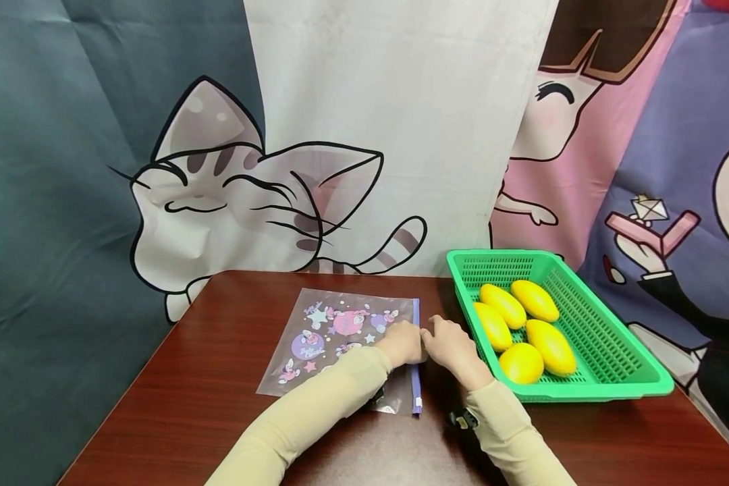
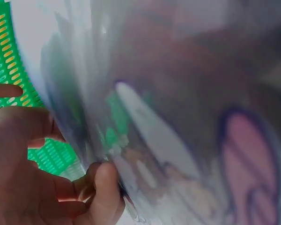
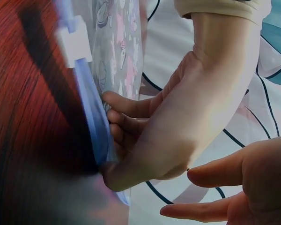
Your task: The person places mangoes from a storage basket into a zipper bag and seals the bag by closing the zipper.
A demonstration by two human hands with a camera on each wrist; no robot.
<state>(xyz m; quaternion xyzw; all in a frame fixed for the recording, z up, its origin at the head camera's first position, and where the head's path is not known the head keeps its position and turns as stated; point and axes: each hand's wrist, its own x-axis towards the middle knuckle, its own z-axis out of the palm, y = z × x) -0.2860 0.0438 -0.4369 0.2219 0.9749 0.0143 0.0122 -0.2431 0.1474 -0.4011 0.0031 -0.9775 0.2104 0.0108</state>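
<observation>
Pinching zip bag (image 1: 340, 337) in left hand (image 1: 403, 342); holding right hand (image 1: 452, 344) finger-spread. Seems early: probably yet to bag yellow fruits (image 1: 545, 344) in green basket (image 1: 613, 331), right.

From here I count five yellow fruits (image 1: 551, 347), one green basket (image 1: 607, 391), frame right; one printed bag (image 1: 347, 322), two hands (image 1: 403, 343), centre.
</observation>
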